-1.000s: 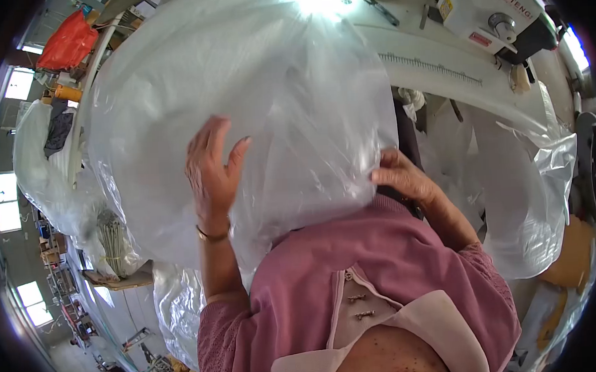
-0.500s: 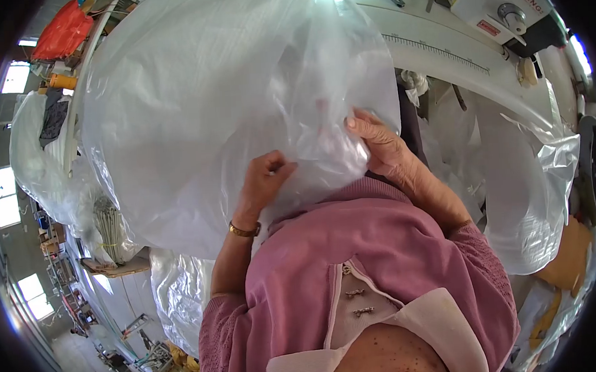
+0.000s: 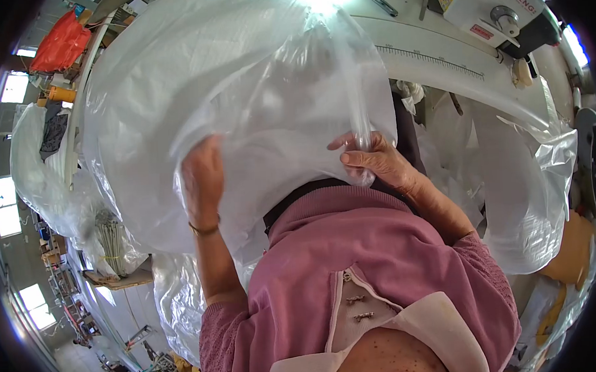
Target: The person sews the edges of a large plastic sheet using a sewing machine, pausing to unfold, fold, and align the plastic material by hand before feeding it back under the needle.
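Well, right hand (image 3: 377, 162) grasping bunched plastic (image 3: 358, 103), left hand (image 3: 203, 177) blurred beside it, grip unclear

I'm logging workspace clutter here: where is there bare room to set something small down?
The likeliest patch is the strip of tabletop bordered by the ruler scale, dark tool, white machine and plastic sheet. It's crowded elsewhere: the sheet spreads broadly around the left hand and bunches at the right hand.

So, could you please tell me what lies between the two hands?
Between the left hand and the right hand lies translucent plastic sheeting, as the head view shows.
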A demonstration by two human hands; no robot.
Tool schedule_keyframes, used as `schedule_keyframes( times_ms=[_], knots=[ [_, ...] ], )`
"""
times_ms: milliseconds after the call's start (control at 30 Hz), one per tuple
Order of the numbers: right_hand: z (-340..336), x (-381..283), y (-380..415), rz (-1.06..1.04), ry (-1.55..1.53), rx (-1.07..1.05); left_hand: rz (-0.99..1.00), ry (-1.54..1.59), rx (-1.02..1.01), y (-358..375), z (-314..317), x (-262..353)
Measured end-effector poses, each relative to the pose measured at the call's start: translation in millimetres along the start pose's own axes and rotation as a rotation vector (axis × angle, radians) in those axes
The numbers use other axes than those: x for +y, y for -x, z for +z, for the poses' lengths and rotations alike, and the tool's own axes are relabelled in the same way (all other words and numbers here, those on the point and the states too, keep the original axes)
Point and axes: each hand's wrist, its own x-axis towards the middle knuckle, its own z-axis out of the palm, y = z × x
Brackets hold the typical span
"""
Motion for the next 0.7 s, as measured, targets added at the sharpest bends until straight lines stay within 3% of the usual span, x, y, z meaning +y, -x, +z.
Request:
schedule_keyframes(
  times_ms=[33, 100, 167, 200, 267, 333, 433, 500, 533, 700],
  knots=[
    [1.4, 5.9, -6.0, -0.01, 0.006, -0.001, 0.136, 0.339, 0.078, 1.3, -2.2, 23.6],
    [14.5, 11.2, -14.4, -0.009, 0.006, -0.026, 0.13, 0.476, -0.102, 5.6, -8.4, 72.7],
    [30.1, 7.9, -17.9, -0.153, -0.05, -0.075, 0.146, 0.416, -0.315, 3.6, 2.9, 91.1],
    [30.3, 21.1, -24.3, -0.217, -0.163, -0.107, 0.146, 0.419, -0.317, 4.5, 12.6, 89.0],
    [31.1, 14.8, -25.4, -0.172, -0.263, -0.079, -0.233, 1.009, -0.661, 12.0, 42.5, 77.9],
    [28.5, 16.8, -27.1, -0.125, -0.374, -0.042, -0.298, 1.079, -0.652, 18.3, 52.3, 69.7],
    [18.8, 24.7, -29.2, -0.153, -0.285, 0.029, -0.417, 1.158, -0.607, 23.4, 47.9, 63.8],
    [9.2, 22.5, -24.3, -0.056, -0.48, 0.042, -0.455, 1.158, -0.591, 25.7, 42.0, 51.8],
    [14.3, 22.0, -26.6, -0.059, -0.433, 0.211, -0.48, 1.155, -0.543, 29.3, 41.7, 39.3],
    [-2.1, 14.3, -14.7, -0.098, -0.454, 0.128, -0.521, 1.034, -0.431, 27.7, 33.8, 11.3]
  ],
)
